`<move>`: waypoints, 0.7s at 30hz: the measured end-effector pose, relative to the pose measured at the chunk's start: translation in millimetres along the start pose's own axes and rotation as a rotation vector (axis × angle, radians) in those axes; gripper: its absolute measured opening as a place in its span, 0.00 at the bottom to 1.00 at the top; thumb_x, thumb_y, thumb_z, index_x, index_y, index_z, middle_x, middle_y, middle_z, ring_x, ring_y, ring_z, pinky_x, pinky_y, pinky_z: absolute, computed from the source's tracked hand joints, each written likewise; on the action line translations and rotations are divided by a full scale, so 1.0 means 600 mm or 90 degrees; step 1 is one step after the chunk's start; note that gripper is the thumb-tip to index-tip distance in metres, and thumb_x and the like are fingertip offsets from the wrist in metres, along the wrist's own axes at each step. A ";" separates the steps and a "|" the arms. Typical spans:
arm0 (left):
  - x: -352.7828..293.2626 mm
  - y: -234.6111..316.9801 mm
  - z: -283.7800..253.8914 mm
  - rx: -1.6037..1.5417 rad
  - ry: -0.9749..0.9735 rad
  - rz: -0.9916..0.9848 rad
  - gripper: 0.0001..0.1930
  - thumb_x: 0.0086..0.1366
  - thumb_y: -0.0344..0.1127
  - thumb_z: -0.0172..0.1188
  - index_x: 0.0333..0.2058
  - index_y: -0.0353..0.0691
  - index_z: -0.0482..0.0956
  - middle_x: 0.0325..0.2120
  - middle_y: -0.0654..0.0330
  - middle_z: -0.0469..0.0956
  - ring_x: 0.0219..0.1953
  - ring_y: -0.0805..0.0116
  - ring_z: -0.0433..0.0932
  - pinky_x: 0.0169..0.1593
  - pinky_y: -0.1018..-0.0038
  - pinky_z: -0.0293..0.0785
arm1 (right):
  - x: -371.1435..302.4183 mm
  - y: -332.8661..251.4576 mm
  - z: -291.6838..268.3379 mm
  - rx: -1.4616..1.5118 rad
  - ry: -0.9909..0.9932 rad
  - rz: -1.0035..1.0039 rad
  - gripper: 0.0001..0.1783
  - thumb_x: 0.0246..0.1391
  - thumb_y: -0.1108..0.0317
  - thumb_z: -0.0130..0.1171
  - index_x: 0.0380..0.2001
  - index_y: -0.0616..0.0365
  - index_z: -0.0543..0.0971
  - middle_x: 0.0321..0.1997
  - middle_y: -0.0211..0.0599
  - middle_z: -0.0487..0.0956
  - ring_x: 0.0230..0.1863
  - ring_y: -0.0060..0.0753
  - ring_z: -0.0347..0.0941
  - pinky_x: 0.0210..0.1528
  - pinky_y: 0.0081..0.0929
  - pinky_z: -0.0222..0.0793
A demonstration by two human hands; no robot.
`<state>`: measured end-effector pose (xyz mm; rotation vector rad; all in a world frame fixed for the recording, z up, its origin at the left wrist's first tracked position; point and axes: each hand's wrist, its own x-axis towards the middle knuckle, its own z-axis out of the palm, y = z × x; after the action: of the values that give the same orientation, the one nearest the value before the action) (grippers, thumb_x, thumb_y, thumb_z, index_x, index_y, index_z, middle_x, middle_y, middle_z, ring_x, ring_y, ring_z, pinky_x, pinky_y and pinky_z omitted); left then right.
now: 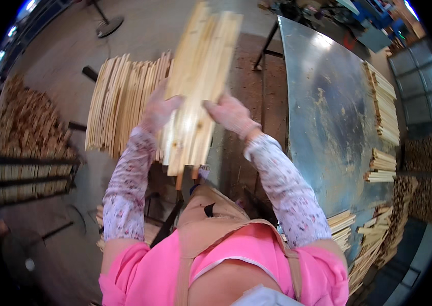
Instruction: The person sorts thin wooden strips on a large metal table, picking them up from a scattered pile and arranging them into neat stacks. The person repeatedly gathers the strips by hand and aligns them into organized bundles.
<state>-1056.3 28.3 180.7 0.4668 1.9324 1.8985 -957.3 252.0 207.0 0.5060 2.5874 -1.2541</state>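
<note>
Between my two gloved hands is a bundle of pale wooden slats [199, 76], lying side by side and pointing away from me. My left hand [158, 108] grips its left edge, thumb on top. From the right, my right hand [232, 113] clasps the other edge, its thumb also over the upper face. The fingers underneath are hidden by the wood. Just left of the bundle, a row of upright-packed slats [119, 102] rests on a dark metal rack [89, 74], partly behind my left hand. The far end of the bundle is slightly blurred.
On the right stands a metal-topped table [328, 117], with slat stacks [381, 109] along its far right side. More slats [341, 224] lie near my right elbow. A big heap of wood pieces [32, 122] fills a bin at far left. A round-based stand [110, 26] is on the floor ahead.
</note>
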 end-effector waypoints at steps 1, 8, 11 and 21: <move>0.024 -0.022 -0.053 0.111 0.033 0.015 0.32 0.67 0.35 0.68 0.69 0.33 0.72 0.52 0.52 0.85 0.49 0.65 0.84 0.55 0.68 0.81 | 0.059 -0.013 0.033 -0.020 -0.012 -0.027 0.47 0.64 0.40 0.58 0.70 0.73 0.67 0.59 0.68 0.83 0.63 0.65 0.80 0.68 0.46 0.73; 0.172 -0.261 -0.066 0.316 -0.001 -0.111 0.37 0.65 0.43 0.70 0.68 0.29 0.72 0.59 0.42 0.82 0.63 0.49 0.80 0.65 0.58 0.76 | 0.343 0.197 0.149 -0.492 -0.238 -0.247 0.36 0.62 0.38 0.60 0.57 0.59 0.83 0.49 0.54 0.88 0.55 0.53 0.85 0.60 0.45 0.77; 0.134 -0.475 -0.149 0.783 0.255 0.011 0.43 0.62 0.52 0.72 0.68 0.28 0.71 0.60 0.34 0.79 0.66 0.36 0.76 0.69 0.52 0.71 | 0.228 0.066 0.121 -0.167 -0.244 -0.039 0.33 0.56 0.40 0.59 0.55 0.52 0.87 0.48 0.52 0.89 0.52 0.55 0.86 0.57 0.48 0.79; 0.062 -0.178 0.039 0.472 0.125 0.271 0.37 0.75 0.42 0.67 0.75 0.35 0.63 0.68 0.43 0.71 0.68 0.48 0.74 0.71 0.58 0.72 | -0.280 0.359 0.043 -0.019 0.424 0.235 0.25 0.63 0.51 0.59 0.59 0.51 0.81 0.50 0.54 0.86 0.52 0.62 0.83 0.57 0.53 0.77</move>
<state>-1073.3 64.2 72.1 0.9933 2.8378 1.4047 -716.2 320.4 95.1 1.5346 2.7911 -1.0360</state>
